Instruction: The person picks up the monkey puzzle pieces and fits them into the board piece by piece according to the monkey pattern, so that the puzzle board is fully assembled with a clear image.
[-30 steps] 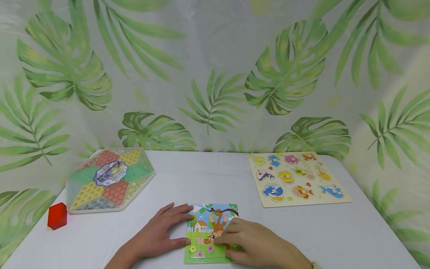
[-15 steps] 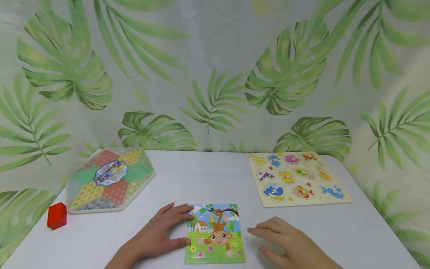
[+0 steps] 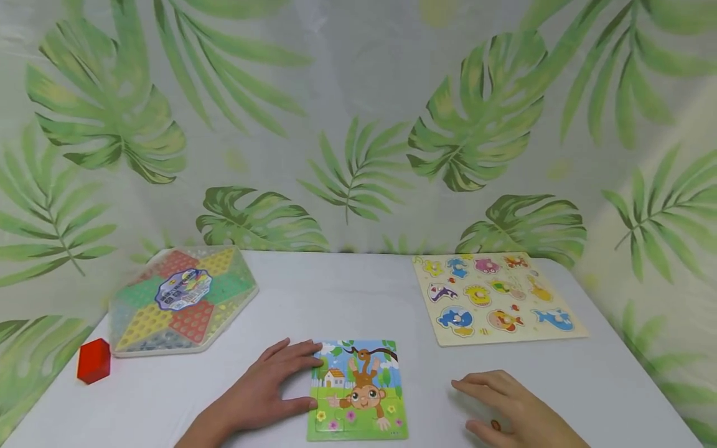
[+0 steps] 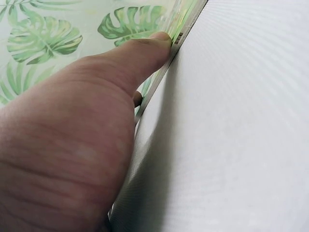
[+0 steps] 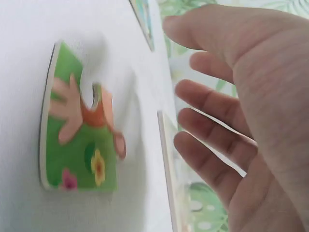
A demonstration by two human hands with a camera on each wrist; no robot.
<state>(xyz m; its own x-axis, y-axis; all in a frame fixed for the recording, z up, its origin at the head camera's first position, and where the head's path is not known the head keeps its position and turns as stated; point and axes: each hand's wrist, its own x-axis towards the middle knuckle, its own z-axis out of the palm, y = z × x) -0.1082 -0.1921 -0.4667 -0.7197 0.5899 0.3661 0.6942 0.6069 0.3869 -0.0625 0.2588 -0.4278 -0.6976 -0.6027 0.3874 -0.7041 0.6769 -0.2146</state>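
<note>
The monkey puzzle (image 3: pixel 358 398), a square picture board, lies flat at the table's front middle. Against its left edge my left hand (image 3: pixel 274 379) rests with fingers spread; in the left wrist view the thumb (image 4: pixel 157 46) touches the board's edge. Right of the puzzle, my right hand (image 3: pixel 515 404) is held with fingers extended and nothing between them. On the table beside it, a loose puzzle piece (image 5: pixel 72 140) with a printed hand and flowers shows in the right wrist view. The head view has most of that spot covered by the hand, leaving a small brown bit (image 3: pixel 495 425) visible.
A wooden peg board (image 3: pixel 504 302) with sea animals lies at the back right. At the back left is a hexagonal board-game box (image 3: pixel 185 298), with a red block (image 3: pixel 94 361) beside it. A leaf-patterned cloth (image 3: pixel 358 124) hangs behind the white table.
My right hand has lifted off the puzzle and moved right, coming over the loose puzzle piece. The monkey picture is uncovered. My left hand stays put.
</note>
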